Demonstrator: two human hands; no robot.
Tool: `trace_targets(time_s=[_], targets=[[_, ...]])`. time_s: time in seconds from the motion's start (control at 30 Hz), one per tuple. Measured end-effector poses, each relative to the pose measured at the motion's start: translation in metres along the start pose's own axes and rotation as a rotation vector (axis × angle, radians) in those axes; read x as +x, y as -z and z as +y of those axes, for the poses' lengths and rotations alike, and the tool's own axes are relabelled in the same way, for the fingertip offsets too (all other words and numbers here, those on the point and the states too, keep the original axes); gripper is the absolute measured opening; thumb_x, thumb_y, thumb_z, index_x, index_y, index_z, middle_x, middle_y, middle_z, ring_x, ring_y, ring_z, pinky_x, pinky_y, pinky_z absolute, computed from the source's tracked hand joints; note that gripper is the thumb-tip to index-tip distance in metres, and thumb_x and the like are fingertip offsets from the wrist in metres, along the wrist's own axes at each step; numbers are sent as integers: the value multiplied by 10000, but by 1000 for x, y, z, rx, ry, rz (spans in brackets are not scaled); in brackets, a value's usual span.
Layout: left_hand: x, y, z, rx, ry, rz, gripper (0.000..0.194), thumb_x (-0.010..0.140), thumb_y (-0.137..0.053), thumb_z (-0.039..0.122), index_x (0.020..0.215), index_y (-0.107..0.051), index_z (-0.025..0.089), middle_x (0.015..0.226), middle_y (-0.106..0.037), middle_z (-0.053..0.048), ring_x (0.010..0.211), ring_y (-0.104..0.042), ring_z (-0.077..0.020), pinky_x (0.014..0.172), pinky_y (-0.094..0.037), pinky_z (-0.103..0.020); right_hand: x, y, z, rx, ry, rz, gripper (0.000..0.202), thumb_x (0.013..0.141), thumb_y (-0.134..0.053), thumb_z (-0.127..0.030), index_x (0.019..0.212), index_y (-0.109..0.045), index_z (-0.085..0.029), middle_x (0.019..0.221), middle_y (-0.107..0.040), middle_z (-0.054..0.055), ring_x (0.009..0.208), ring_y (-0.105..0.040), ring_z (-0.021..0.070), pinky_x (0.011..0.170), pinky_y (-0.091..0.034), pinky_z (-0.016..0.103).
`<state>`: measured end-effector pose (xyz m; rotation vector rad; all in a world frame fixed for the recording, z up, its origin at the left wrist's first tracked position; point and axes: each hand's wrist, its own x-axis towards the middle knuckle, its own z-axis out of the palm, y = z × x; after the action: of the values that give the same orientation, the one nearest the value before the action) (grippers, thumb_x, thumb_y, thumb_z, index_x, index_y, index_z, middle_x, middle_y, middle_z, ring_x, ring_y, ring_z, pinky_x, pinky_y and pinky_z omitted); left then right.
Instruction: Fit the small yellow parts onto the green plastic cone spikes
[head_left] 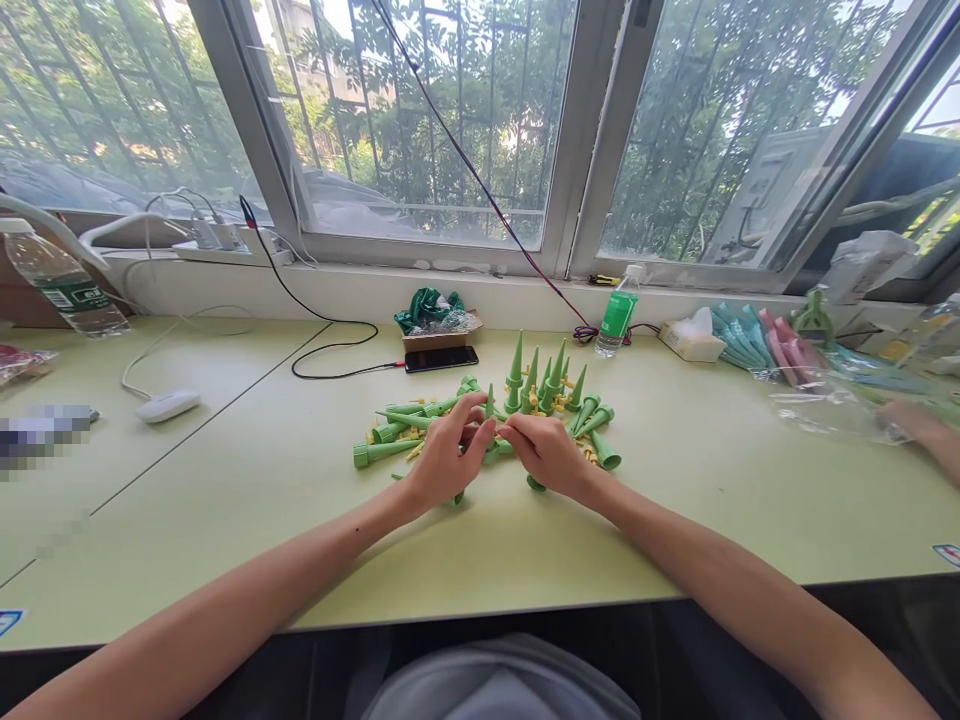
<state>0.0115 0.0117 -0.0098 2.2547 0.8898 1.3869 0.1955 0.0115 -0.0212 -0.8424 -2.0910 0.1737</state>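
My left hand [448,447] is closed round a green plastic spike [490,402], its pointed tip sticking up past the fingers. Close against it, my right hand [549,455] is pinched shut; a bit of yellow shows by its fingertips, too small to make out. Several green spikes [516,372] stand upright behind my hands with yellow parts [550,402] among them. More green spikes [382,452] lie in a heap on the left, and others [604,450] lie on the right. My hands partly hide a few pieces beneath them.
Behind the heap lie a black phone [441,359] on a cable and a small box [442,330]. A bottle [618,312] and a tissue box [694,338] stand by the window. A white mouse [168,405] lies left. Another person's hand [919,425] touches plastic bags at right.
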Motion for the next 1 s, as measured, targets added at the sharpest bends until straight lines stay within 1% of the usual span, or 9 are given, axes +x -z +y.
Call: trace_targets(time_s=[0.17, 0.43, 0.5, 0.7, 1.0], targets=[[-1, 0, 0, 24, -18, -4, 192, 955, -498, 262, 1136, -444, 230, 716, -465, 56, 484, -440, -47, 474, -345, -152, -1, 0, 0, 14, -5, 0, 361, 1027, -394, -334, 689, -385, -206, 603, -420, -32, 536, -331, 101, 544, -281, 235], [-5, 1, -3, 96, -143, -20, 232, 952, -506, 217, 1175, -443, 218, 671, -464, 65, 512, -396, -58, 511, -351, -169, -1, 1, -1, 19, -17, 4, 363, 1032, -360, -331, 689, -352, -210, 596, -398, -36, 525, -304, 101, 534, -269, 238], [-5, 1, -4, 110, -153, -30, 248, 951, -510, 212, 1190, -446, 216, 673, -473, 64, 511, -396, -57, 509, -348, -170, -1, 2, -2, 26, -23, 3, 362, 1030, -364, -329, 690, -368, -206, 599, -410, -35, 527, -313, 101, 538, -274, 235], [-5, 1, -5, 121, -162, -31, 256, 949, -521, 224, 1201, -475, 213, 695, -503, 55, 502, -401, -56, 506, -362, -172, 0, 2, -3, 55, -58, -14, 306, 1027, -385, -322, 769, -486, -193, 634, -477, -26, 546, -373, 101, 563, -315, 219], [-6, 0, -5, 117, -141, -27, 265, 949, -522, 234, 1211, -480, 216, 713, -526, 46, 507, -420, -59, 510, -375, -179, 0, 2, -3, 30, -56, -8, 339, 1029, -380, -339, 756, -515, -192, 623, -500, -19, 538, -393, 106, 558, -326, 221]])
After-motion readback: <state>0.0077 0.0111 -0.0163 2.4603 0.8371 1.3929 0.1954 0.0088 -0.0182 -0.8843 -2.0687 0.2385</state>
